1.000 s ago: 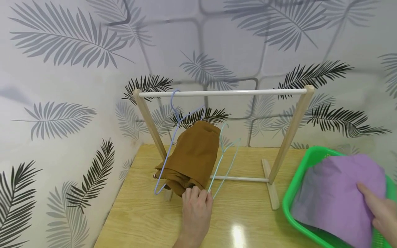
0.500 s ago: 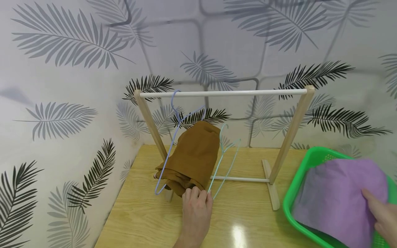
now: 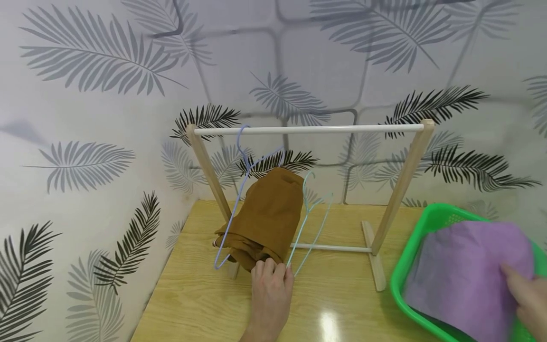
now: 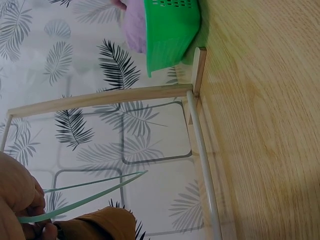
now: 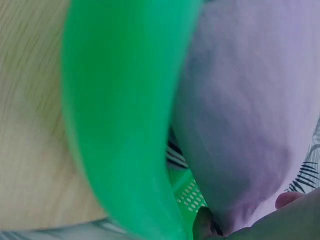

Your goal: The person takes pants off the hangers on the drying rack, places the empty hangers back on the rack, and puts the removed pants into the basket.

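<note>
In the head view my left hand [image 3: 271, 294] grips the lower bar of a mint-green clothes hanger [image 3: 302, 225], beside the bottom edge of a bundled brown garment [image 3: 273, 209]. The left wrist view shows the curled fingers around the mint hanger [image 4: 95, 197], brown cloth [image 4: 112, 222] right below. A periwinkle hanger [image 3: 234, 209] hooks over the rack's rail, overlapping the garment's left side. At the right, my right hand [image 3: 530, 297] pinches a folded purple cloth [image 3: 470, 270], thumb on top. The purple cloth [image 5: 245, 100] bulges over the basket in the right wrist view.
A wooden rack with a white top rail [image 3: 325, 129] stands on the wood-grain table [image 3: 183, 294] close to the leaf-patterned wall [image 3: 85, 118]. The green basket [image 3: 399, 285] sits at the table's right. Striped fabric [image 5: 175, 152] shows inside it.
My right hand and the purple cloth have shifted slightly down and to the right over the basket. My left hand, the hangers and the brown garment have stayed in place.
</note>
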The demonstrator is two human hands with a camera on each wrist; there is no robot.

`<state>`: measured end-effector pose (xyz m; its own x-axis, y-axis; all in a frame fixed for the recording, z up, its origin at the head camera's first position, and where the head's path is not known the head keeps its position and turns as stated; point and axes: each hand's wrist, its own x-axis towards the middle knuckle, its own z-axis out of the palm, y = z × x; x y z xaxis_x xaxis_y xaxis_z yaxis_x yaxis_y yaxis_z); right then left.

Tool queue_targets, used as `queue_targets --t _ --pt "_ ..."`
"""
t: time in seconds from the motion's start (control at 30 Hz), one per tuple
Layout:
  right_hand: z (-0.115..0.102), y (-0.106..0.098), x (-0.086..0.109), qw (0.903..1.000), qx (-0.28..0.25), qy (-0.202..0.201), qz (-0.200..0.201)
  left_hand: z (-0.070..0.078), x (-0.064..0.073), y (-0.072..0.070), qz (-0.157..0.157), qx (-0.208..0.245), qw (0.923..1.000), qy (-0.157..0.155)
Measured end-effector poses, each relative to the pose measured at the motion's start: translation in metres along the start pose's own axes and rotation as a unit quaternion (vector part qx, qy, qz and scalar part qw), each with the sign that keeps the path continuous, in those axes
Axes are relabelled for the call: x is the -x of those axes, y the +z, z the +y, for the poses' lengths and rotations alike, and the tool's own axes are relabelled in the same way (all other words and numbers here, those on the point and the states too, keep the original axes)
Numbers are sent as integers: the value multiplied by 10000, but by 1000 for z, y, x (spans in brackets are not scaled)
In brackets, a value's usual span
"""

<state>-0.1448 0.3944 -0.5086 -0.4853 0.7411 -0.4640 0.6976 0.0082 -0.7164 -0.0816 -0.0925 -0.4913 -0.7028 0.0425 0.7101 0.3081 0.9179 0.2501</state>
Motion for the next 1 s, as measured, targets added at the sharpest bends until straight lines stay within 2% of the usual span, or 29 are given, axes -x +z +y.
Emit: queue_targets --t 0.23,0.37,0.4,0.47,0.57,0.63,0.7,0.87,1.0 --pt "10 -7 -32 9964 114 -831 -81 1 1 0 5 -13 10000 6" --pt "9 -13 -33 9919 245 -1195 -358 0 1 1 23 -48 10000 44" --pt "10 -12 -36 9891 375 -1382 -330 0 1 1 33 -46 10000 56" --pt "16 -7 -56 9834 630 -1657 -381 0 1 2 53 -41 9999 76" --pt "8 -7 -43 9713 1210 -1999 -455 0 1 2 72 -36 9999 85" --pt "0 -9 -28 9595 1521 -2297 -594 0 1 2 84 -30 9999 93" --pt "-13 -17 3 9456 1750 -2632 -768 0 1 3 96 -27 9999 98" --pt "-13 -23 -4 8931 2299 -3766 -879 0 2 4 131 -43 9998 120" --pt "-13 -25 -9 8481 2845 -4361 -980 0 2 5 134 -61 9998 124"
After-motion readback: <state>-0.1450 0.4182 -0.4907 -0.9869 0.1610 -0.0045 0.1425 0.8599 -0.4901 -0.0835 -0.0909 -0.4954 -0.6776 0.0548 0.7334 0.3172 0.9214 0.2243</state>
